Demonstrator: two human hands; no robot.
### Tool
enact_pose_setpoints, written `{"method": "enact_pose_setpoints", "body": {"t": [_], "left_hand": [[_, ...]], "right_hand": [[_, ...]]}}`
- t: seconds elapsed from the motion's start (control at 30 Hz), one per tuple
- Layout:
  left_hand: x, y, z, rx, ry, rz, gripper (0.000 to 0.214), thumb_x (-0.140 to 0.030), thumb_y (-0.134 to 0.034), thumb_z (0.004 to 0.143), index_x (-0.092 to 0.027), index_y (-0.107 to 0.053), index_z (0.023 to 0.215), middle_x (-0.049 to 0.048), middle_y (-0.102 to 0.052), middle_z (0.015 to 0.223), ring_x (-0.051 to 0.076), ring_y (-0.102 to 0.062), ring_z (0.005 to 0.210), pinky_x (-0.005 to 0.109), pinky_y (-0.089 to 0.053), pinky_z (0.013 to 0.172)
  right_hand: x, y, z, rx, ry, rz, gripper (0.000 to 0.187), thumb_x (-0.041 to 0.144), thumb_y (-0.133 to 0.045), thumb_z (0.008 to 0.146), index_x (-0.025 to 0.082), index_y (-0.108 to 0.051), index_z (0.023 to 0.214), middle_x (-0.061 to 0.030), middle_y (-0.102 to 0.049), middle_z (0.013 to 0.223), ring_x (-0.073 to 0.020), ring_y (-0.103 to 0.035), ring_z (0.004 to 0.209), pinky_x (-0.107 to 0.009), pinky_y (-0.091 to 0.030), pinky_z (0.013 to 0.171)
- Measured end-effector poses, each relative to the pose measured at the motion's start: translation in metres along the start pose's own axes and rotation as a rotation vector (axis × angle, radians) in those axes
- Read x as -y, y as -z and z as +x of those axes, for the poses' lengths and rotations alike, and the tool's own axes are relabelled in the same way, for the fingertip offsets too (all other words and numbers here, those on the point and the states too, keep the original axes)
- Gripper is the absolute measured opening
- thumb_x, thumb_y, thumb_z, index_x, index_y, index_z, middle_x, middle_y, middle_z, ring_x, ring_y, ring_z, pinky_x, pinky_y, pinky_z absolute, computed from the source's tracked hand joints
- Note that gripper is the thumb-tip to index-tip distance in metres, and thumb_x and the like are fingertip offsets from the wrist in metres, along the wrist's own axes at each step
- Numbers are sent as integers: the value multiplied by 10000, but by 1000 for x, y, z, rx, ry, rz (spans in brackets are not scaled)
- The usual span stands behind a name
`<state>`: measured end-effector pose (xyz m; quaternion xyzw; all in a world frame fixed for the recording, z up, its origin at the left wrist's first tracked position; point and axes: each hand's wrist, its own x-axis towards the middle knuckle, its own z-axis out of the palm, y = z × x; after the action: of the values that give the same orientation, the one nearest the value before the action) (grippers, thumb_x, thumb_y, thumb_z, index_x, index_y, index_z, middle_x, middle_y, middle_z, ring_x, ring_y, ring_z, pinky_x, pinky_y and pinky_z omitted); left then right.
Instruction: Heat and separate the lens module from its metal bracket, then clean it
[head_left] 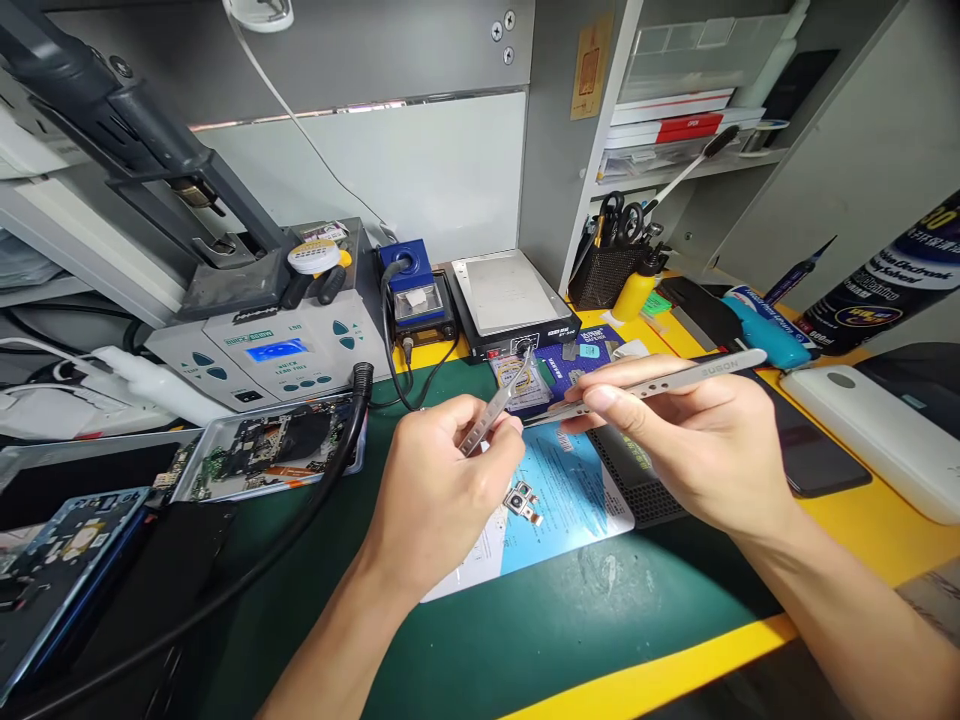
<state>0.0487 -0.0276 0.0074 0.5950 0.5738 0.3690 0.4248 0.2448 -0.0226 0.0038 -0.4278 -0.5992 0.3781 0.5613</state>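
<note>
Lying beneath left tweezers point(499, 405), right tweezers point(675, 376): camera module point(523, 500).

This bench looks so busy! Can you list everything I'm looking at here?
green mat: one, green, yellow edge, covers the bench
paper sheet: one, blue and white, on the mat
camera module: one, dark and silver, on the sheet
soldering station: one, grey, blue display, back left
tray: one, silvery, holds circuit boards, left
hot plate: one, black, silvery top, back centre
mesh holder: one, black, holds scissors, back
bottle: one, yellow, beside the holder
spray can: one, black, far right
tweezers: one, silver, above the sheet
long metal tool: one, silver, above the sheet
left hand: one, bare, pinches the tweezers
right hand: one, bare, holds the long metal tool
</note>
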Motion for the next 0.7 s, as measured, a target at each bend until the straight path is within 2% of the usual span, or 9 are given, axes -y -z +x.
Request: {"method": "enact_pose_setpoints", "body": {"t": [0.17, 0.23, 0.37, 0.47, 0.53, 0.63, 0.7], "left_hand": [[-1, 4, 1, -20, 3, -62, 298, -343, -631, 881, -178, -547, 649, -56, -376, 597, 76, -309, 536, 212, -240, 444], [-2, 6, 3, -8, 16, -99, 264, -331, -639, 874, -175, -576, 671, -59, -378, 591, 74, -311, 529, 215, -232, 447], [1, 11, 9, 38, 75, -221, 200, -345, -672, 854, -166, -662, 763, -85, -338, 531, 63, -244, 480, 223, -191, 445], [5, 13, 12, 58, 78, -290, 240, -384, -698, 835, -161, -667, 754, -95, -318, 497, 60, -206, 462, 232, -178, 443], [7, 12, 12, 59, 52, -305, 250, -390, -701, 830, -160, -660, 739, -96, -321, 491, 60, -201, 455, 236, -184, 444], [7, 9, 10, 63, -12, -317, 272, -412, -692, 840, -163, -658, 737, -87, -355, 499, 63, -224, 453, 238, -209, 448], [5, 6, 7, 65, -74, -311, 288, -434, -686, 849, -164, -668, 750, -72, -400, 515, 72, -270, 461, 239, -236, 456]], "right_hand": [[-8, 3, 1, -51, -7, 10, 55, 310, -783, 868, 259, -800, 880, -14, -752, 897, -220, -753, 710, -363, -657, 665], [-12, 4, 3, -58, -39, 57, 79, 319, -779, 871, 241, -788, 885, -20, -739, 896, -222, -752, 722, -372, -661, 675], [-17, 7, 12, -41, -200, 237, 240, 437, -734, 893, 197, -748, 887, -20, -692, 752, -196, -716, 628, -331, -618, 583], [-19, 10, 21, -29, -348, 375, 348, 539, -725, 862, 195, -694, 828, 44, -545, 599, -129, -599, 489, -258, -510, 466], [-17, 13, 25, 7, -408, 402, 366, 550, -750, 836, 194, -667, 819, 88, -421, 555, -67, -428, 410, -197, -371, 391], [-8, 13, 22, 150, -502, 377, 356, 504, -776, 830, 160, -688, 841, 122, -282, 534, -37, -198, 411, -175, -164, 369], [1, 9, 15, 255, -571, 366, 355, 480, -787, 825, 135, -710, 859, 124, -261, 534, -40, -155, 436, -184, -114, 380]]}}
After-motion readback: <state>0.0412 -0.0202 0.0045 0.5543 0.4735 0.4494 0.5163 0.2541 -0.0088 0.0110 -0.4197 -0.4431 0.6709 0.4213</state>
